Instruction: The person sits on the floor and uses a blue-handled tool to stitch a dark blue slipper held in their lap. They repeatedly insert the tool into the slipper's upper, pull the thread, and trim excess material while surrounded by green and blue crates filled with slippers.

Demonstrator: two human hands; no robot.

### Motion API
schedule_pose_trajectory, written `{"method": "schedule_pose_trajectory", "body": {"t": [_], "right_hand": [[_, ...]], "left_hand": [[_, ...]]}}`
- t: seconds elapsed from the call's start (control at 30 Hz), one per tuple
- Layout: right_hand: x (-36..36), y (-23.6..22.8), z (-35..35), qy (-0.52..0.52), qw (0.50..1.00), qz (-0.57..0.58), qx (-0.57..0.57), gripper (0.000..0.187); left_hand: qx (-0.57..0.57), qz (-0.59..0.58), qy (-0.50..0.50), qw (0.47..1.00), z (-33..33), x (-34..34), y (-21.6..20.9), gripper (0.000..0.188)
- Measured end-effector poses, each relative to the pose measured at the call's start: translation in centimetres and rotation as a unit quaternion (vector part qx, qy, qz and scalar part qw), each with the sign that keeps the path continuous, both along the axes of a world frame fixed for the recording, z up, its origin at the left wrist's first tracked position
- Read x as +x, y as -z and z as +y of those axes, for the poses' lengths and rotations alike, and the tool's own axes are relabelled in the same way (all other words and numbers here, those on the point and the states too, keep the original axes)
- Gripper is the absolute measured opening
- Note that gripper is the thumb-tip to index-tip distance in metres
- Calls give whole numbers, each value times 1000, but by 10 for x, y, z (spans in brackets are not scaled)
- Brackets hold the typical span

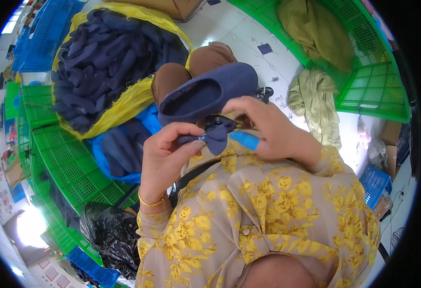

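My left hand (165,153) pinches a small navy fabric bow (216,140) between thumb and fingertips. Close by on the right is my right hand (268,129), its index finger and thumb apart and its other fingers mostly hidden. Blue tape (244,140) wraps its thumb, whose tip is right beside the bow. Dark material (220,121) bunches behind the bow, its kind unclear. Across my lap lies a navy slip-on shoe (239,81), its opening facing up, just beyond both hands.
A yellow sack (129,98) full of navy shoes stands at the far left, with a blue bag (145,120) of more below it. Green crates (71,163) line the left. Another green crate (373,96) holds olive cloth (316,33) at the far right.
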State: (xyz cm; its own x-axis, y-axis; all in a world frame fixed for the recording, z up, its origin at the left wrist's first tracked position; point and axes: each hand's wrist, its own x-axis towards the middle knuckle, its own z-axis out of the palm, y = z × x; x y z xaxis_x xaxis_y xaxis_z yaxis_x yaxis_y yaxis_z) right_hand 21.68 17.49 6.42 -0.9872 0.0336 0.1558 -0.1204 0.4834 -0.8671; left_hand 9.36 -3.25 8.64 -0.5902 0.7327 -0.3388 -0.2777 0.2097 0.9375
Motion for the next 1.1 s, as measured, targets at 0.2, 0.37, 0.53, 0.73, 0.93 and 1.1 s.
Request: {"method": "schedule_pose_trajectory", "body": {"t": [0.2,0.37,0.53,0.73,0.93,1.1], "right_hand": [[3,-9,3,-21,994,-55,-90,19],[3,-5,2,-57,996,2,-63,38],[4,-5,7,-99,995,-8,-28,47],[5,-4,5,-97,995,22,-14,48],[4,-9,4,-114,993,9,22,46],[5,-3,-1,-93,996,1,3,46]], "left_hand": [[24,0,36,999,-1,2,7,20],[18,29,57,998,-3,1,9,21],[22,45,76,996,-5,1,13,22],[17,48,80,995,-5,1,13,22],[-3,76,104,992,-8,0,15,24],[-11,76,93,993,-7,1,14,24]]}}
